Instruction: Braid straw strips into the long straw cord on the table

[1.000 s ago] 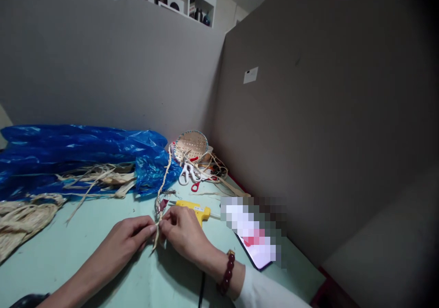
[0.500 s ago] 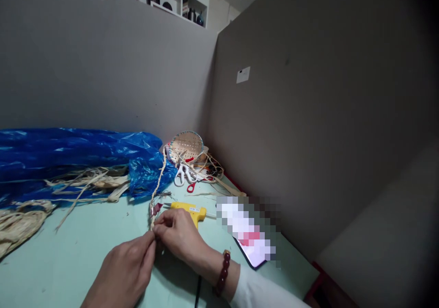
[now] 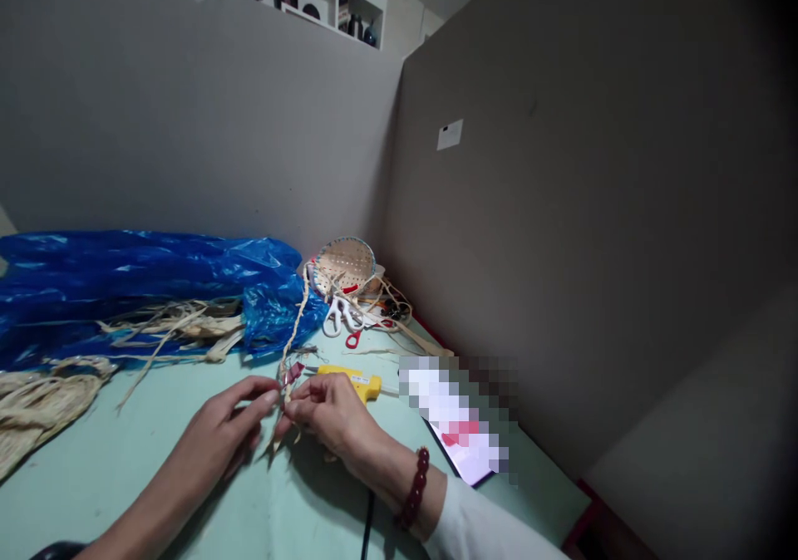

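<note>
A thin braided cord of pale dried plant fibre (image 3: 295, 328) runs from the basket down toward me. Near its lower end my right hand (image 3: 333, 417) pinches it between thumb and fingers. Loose fibre ends (image 3: 273, 446) hang below that grip. My left hand (image 3: 228, 427) is just left of the cord, its fingers apart and bent, the tips close to it. A small dark red piece (image 3: 294, 373) lies at the cord above my fingertips. Right behind my right hand rests a yellow glue gun (image 3: 349, 380), partly hidden.
A blue plastic bag (image 3: 155, 269) with dried fibre (image 3: 187, 323) lies at the back left. A coil of fibre (image 3: 50, 406) is at the left. The basket (image 3: 346, 265) and white-handled scissors (image 3: 337, 316) stand at the back. A phone (image 3: 470, 460) lies right; grey partitions (image 3: 205, 128) enclose the table.
My left hand has come off the cord's end and moved slightly up and left, its fingers opening. Loose fibre ends now show. My right hand keeps its pinch. The view has shifted slightly.
</note>
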Available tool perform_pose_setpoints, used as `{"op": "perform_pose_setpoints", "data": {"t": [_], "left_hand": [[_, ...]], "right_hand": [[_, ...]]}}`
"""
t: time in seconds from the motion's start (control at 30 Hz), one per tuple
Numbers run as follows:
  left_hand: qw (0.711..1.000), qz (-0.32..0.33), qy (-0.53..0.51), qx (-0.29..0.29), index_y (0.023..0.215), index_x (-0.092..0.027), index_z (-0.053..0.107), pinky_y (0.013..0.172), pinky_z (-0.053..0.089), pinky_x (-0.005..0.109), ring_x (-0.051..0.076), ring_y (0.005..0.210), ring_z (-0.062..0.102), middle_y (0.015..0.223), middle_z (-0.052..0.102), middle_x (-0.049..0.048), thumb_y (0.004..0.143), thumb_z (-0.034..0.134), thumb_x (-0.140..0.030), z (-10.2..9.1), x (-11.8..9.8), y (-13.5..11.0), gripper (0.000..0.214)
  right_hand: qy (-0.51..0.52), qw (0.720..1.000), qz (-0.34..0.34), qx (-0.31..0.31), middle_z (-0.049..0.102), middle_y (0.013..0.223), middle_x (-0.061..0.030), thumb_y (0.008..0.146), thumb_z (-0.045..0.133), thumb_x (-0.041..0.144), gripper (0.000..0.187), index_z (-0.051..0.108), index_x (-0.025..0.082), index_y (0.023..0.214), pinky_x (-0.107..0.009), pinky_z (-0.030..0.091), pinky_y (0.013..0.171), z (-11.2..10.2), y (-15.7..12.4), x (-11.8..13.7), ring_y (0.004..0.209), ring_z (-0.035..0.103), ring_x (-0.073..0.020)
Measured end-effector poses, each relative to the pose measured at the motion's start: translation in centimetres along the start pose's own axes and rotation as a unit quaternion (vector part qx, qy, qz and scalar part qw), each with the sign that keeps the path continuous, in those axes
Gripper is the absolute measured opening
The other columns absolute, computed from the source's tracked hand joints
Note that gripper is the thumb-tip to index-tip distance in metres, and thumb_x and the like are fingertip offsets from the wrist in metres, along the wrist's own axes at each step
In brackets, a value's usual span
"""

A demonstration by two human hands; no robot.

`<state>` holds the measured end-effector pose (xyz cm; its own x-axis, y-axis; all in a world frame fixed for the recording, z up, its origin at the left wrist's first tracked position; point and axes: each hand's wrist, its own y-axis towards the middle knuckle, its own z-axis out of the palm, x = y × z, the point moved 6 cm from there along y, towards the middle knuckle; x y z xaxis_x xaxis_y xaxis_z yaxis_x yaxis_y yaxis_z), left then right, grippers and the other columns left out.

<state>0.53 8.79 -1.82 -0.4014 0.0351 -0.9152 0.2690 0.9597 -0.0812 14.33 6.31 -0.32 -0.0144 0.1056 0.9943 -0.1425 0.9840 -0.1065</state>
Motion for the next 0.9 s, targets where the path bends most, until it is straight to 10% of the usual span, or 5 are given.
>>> {"op": "perform_pose_setpoints", "data": {"t": [0.1,0.37,0.63,0.9], "left_hand": [[0.974,-0.071,-0.160,0.145,0.083,-0.018,0.059,0.031,0.014,0.017,0.003,0.032,0.021,0.046,0.044,-0.0087,0.069,0.066,-0.063,1.6,2.3,1.2,0.047],[0.961,-0.081,-0.156,0.214,0.082,-0.017,0.056,0.034,0.008,0.017,0.000,0.036,0.022,0.060,0.047,-0.0077,0.070,0.073,-0.054,2.2,2.3,1.0,0.042],[0.978,-0.033,-0.071,0.191,0.077,-0.015,0.061,0.038,0.010,0.022,0.003,0.037,0.020,0.055,0.050,-0.0060,0.070,0.063,-0.047,2.0,1.3,0.8,0.034],[0.991,0.053,0.083,0.092,0.067,-0.017,0.064,0.060,0.039,0.025,0.018,0.061,0.058,0.059,0.068,0.0019,0.070,0.055,-0.033,1.0,0.6,0.7,0.019]], "right_hand": [[-0.032,0.999,-0.004,0.004,0.054,0.053,0.0032,0.074,0.054,0.007,0.015,0.063,0.012,0.064,-0.018,0.022,0.040,-0.1,-0.1,0.2,0.043,0.033,-0.0061],[-0.135,0.989,-0.058,0.003,0.058,0.065,0.0027,0.075,0.052,0.003,0.016,0.064,0.014,0.074,-0.018,0.036,0.057,-0.1,0.2,0.2,0.061,0.050,-0.0093],[-0.363,0.921,-0.140,-0.008,0.069,0.080,-0.0023,0.083,0.050,0.016,0.013,0.063,0.019,0.084,-0.025,0.041,0.073,0.2,-1.0,1.1,0.083,0.062,-0.0172],[-0.554,0.823,-0.125,-0.016,0.069,0.082,-0.0109,0.082,0.048,0.024,0.023,0.058,0.016,0.101,-0.029,0.032,0.052,1.2,-1.8,-0.1,0.071,0.065,-0.0257]]}}
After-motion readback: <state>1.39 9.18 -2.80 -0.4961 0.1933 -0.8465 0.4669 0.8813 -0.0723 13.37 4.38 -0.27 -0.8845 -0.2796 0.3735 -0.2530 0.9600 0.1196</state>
